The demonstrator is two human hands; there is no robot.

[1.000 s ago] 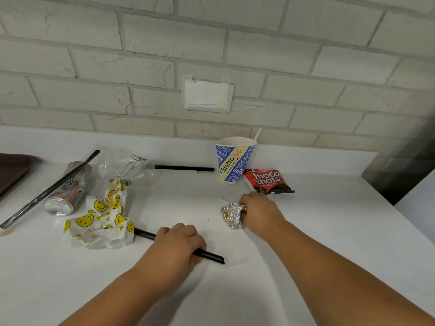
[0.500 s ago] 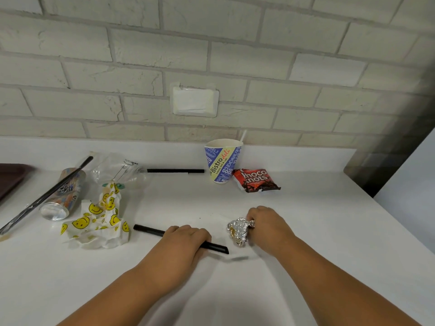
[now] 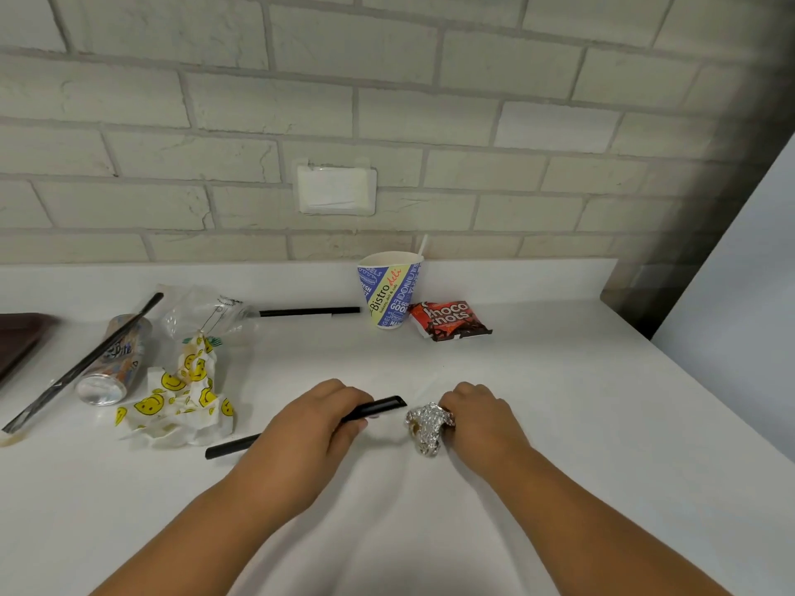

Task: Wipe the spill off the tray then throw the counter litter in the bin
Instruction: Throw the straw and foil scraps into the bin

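One white counter (image 3: 580, 423) is spread across the lower view, and a pale brick wall (image 3: 430, 101) is seen behind it, with a taped-over white wall plate (image 3: 336, 190) set into the bricks. At the far left edge a corner of a dark brown tray (image 3: 21, 337) is cut off by the frame; no spill can be made out on the part shown.

Near the middle of the counter the left hand (image 3: 314, 423) is curled over a black straw (image 3: 378, 408), which is gripped across its middle so that both ends stick out. Just to its right, a crumpled foil ball (image 3: 426, 425) is held in the bent fingers of the right hand (image 3: 477, 417); whether the ball is lifted off the counter cannot be told. The straw's near end is just beside the foil, not touching it.

To the left, a crumpled wrapper (image 3: 180, 406) printed with yellow smiley faces is found, with a crushed clear plastic cup (image 3: 202, 311) behind it and a drinks can (image 3: 116, 359) lying on its side beside it. A long black stick (image 3: 86, 363) is laid slantwise over the can. By the wall a printed paper cup (image 3: 389, 290) is stood upright, a red snack packet (image 3: 449, 320) is laid just to its right, and a second black straw (image 3: 309, 312) is laid flat to its left.
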